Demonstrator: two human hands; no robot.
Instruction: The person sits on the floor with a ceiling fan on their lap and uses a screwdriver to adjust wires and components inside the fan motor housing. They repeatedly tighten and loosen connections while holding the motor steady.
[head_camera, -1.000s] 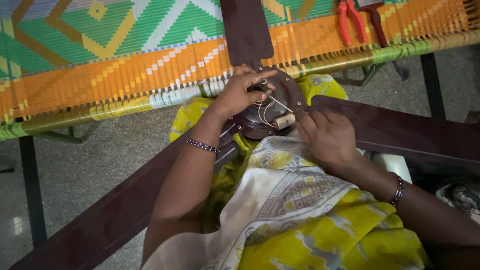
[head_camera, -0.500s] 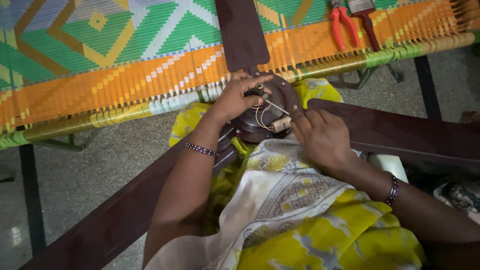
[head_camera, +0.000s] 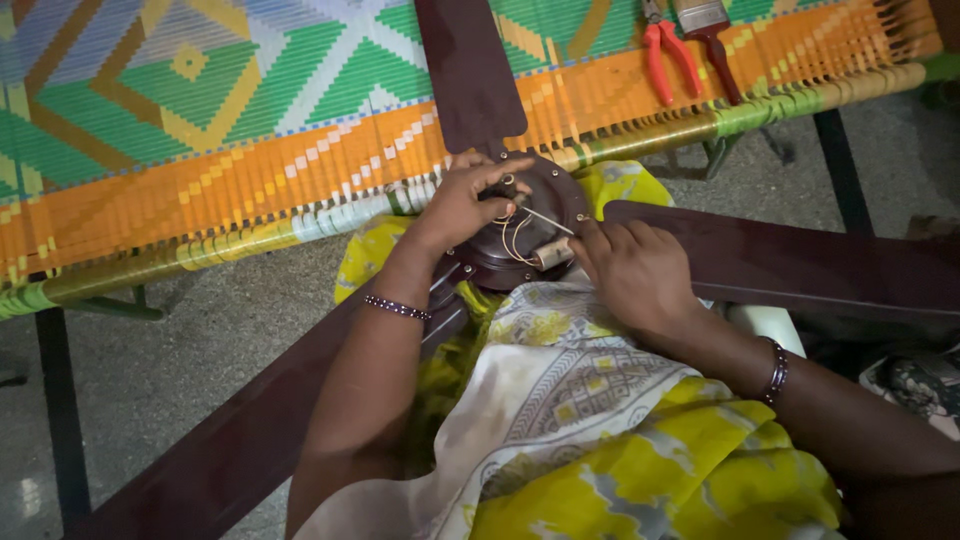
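At the centre of the lap, the left hand (head_camera: 462, 205) rests curled on the dark brown motor hub (head_camera: 525, 225) of a ceiling fan, its fingertips pinching at the small fitting in the hub's middle where pale wires (head_camera: 515, 240) loop out. Just beside it, the right hand (head_camera: 635, 270) lies on the hub's near edge, fingers pressed together against a small cream cylinder (head_camera: 553, 253) touching the wires; whether it grips the cylinder cannot be told. The hub sits on yellow and white patterned cloth (head_camera: 590, 400) over the person's knees. Three long brown blades (head_camera: 470, 70) run outward from it, one up, one right, one down-left. Judged from its build, the fan is heavy and stiff at the hub, awkward by the blades; the hub rim is the sound place to hold, while the wires are thin and fragile. Beyond stands a woven cot (head_camera: 200, 150) in green, orange and white bands, carrying red-handled pliers (head_camera: 665, 55) and a paintbrush (head_camera: 710, 35). No packages, labels or signs are visible.
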